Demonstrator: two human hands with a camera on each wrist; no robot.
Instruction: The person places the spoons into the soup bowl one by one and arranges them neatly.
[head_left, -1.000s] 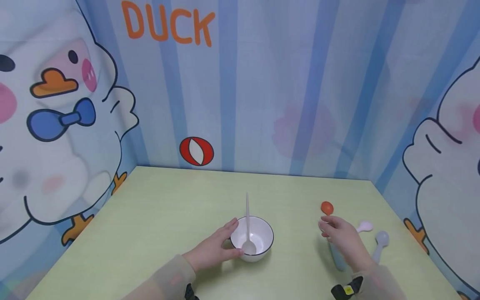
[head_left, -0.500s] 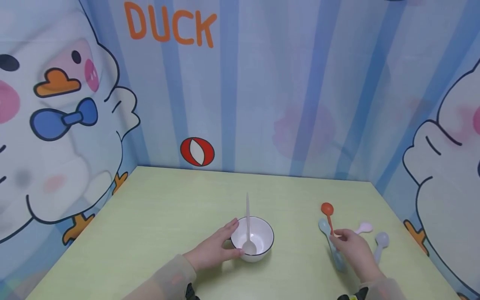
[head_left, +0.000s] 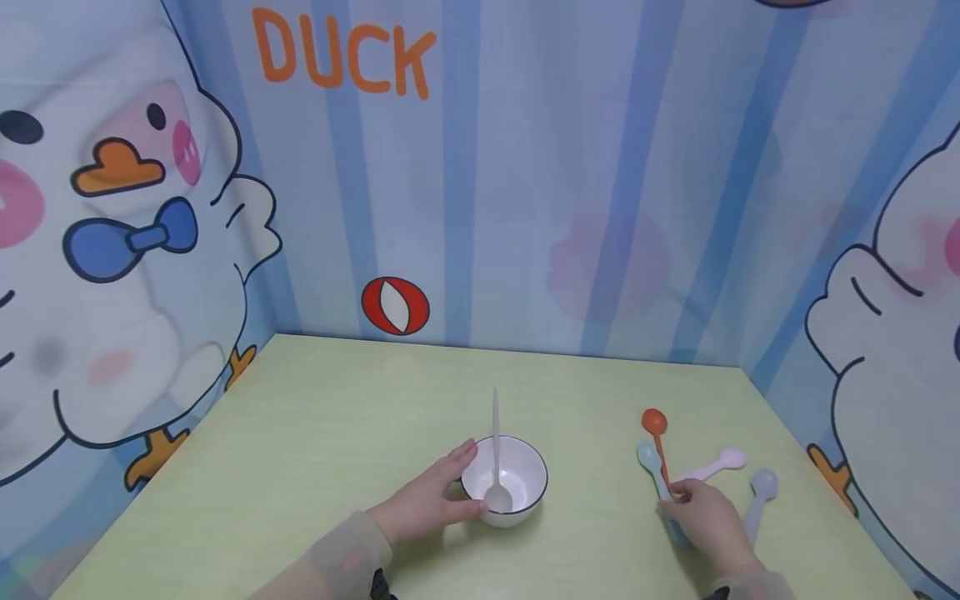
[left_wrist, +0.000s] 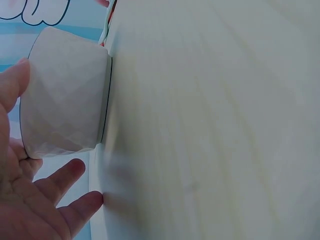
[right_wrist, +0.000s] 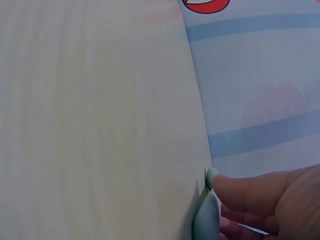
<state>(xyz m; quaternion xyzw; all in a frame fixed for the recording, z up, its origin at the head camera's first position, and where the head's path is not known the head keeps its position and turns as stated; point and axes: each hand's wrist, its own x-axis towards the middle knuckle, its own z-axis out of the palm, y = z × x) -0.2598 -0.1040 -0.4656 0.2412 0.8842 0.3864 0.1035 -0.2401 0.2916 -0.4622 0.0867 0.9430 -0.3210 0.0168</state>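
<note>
My left hand point(head_left: 426, 498) holds a white bowl point(head_left: 529, 477) with a dark rim, thumb and fingers spread along its left side. A pale spoon point(head_left: 497, 497) leans in the bowl, its handle rising past the far rim. On the right, my right hand point(head_left: 708, 518) pinches the handle of a light blue spoon point(head_left: 649, 458). The right wrist view shows the thumb against this spoon's handle point(right_wrist: 206, 220). Beside it lies an orange spoon point(head_left: 655, 422), the end of its handle reaching the fingertips. In the left wrist view the bowl point(left_wrist: 67, 95) shows from the side.
A pink spoon point(head_left: 729, 459) lies just beyond the right hand, and a lavender spoon point(head_left: 763, 483) lies to its right. All rest on a pale green table point(head_left: 360, 392). A blue striped cloth point(head_left: 517, 208) with duck pictures walls off the back and sides.
My right hand has drawn back toward me, from near the orange spoon's head to the light blue spoon's handle, uncovering more of the spoons. The left hand and bowl stay put.
</note>
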